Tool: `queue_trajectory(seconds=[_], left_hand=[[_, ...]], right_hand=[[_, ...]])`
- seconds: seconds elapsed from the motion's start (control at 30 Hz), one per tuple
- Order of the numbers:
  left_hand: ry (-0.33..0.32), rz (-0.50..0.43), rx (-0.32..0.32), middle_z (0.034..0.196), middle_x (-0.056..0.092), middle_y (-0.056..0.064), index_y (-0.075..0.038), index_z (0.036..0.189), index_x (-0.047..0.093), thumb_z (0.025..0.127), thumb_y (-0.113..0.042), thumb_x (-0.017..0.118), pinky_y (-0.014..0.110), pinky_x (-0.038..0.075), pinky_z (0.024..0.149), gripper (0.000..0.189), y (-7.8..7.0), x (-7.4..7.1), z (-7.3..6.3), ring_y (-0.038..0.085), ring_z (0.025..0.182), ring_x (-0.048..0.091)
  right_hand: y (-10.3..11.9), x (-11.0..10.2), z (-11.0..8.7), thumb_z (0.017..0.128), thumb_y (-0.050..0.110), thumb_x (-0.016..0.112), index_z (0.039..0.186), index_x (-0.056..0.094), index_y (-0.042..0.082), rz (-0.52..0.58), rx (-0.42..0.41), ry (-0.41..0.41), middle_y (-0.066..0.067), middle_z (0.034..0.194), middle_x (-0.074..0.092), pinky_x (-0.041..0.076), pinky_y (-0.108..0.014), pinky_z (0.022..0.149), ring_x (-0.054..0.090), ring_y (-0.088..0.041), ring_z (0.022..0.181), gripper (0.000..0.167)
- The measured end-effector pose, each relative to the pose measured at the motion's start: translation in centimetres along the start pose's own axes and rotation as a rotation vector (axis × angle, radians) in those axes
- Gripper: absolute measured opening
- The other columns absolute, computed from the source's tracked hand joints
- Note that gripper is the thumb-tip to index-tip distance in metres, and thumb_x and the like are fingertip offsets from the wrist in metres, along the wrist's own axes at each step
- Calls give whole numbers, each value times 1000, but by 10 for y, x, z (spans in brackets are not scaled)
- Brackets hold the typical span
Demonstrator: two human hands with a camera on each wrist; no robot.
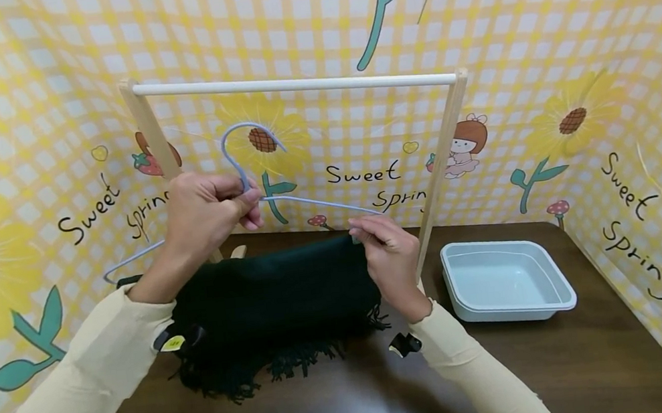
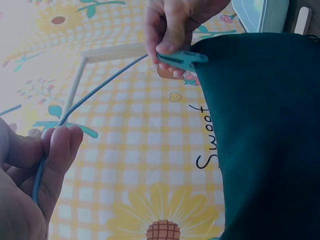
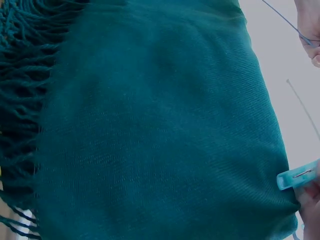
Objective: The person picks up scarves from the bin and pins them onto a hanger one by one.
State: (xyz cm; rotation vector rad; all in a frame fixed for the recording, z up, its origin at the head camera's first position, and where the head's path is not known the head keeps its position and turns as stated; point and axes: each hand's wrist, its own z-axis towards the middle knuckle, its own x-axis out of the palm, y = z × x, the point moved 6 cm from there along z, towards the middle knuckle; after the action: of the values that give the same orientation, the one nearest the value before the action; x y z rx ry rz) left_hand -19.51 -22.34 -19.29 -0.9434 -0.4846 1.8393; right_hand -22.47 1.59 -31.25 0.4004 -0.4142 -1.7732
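My left hand (image 1: pixel 210 206) grips a light blue wire hanger (image 1: pixel 324 202) at the neck, below its upward hook. Beneath the hanger hangs a folded dark green scarf (image 1: pixel 279 292) with fringe along its lower edge. At the scarf's upper right corner, my right hand (image 1: pixel 391 257) pinches a teal clothespin (image 2: pixel 182 60). The right wrist view shows that clothespin (image 3: pixel 300 175) with its tip over the cloth's edge. In the left wrist view the hanger's wire runs to the right hand's fingers. The scarf's far left end is partly behind the left forearm.
A wooden rack (image 1: pixel 443 154) with a white crossbar (image 1: pixel 294 84) stands behind the hands, its bar above the hanger hook. To the right, a pale blue plastic tub (image 1: pixel 499 283) sits on the dark brown table (image 1: pixel 340 407). Patterned cloth (image 1: pixel 532 44) walls in the back and sides.
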Motion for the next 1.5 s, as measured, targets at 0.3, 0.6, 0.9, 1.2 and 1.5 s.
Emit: queue_trajectory(seconds=[0.3,0.6,0.9,1.2,1.5], left_hand=[[-7,-23,22,60,67,21,9,63,71,90,7,72,20,59,49,27,-2,5,-1,7,46,64],[-17,28,6,61,68,20,6,66,74,91,2,72,18,59,49,25,2,7,-2,6,47,64],[-37,11,-23,59,69,10,9,70,75,92,2,72,18,60,51,24,6,0,4,5,48,65],[-83,63,-78,60,70,-9,9,79,78,93,-2,71,18,61,55,19,4,-19,12,5,50,67],[-108,26,-68,59,69,-11,11,78,76,93,0,70,18,61,55,20,-2,-27,19,7,52,68]], right_hand=[[-7,0,1,89,6,77,104,81,4,-98,93,33,-10,104,79,61,-17,87,74,-23,99,16],[-9,1,-5,91,8,74,112,77,0,-126,55,23,-13,109,77,61,-29,93,74,-26,106,23],[5,-13,-14,86,-1,77,116,76,-1,-146,-69,-48,-13,113,76,59,-32,100,74,-28,107,30],[3,-26,-31,85,-8,76,105,78,-5,-46,-82,15,-15,104,78,60,-21,94,75,-26,96,21],[-49,-33,-74,85,-7,72,97,82,3,-188,145,212,-9,94,79,59,-11,76,76,-22,85,18]])
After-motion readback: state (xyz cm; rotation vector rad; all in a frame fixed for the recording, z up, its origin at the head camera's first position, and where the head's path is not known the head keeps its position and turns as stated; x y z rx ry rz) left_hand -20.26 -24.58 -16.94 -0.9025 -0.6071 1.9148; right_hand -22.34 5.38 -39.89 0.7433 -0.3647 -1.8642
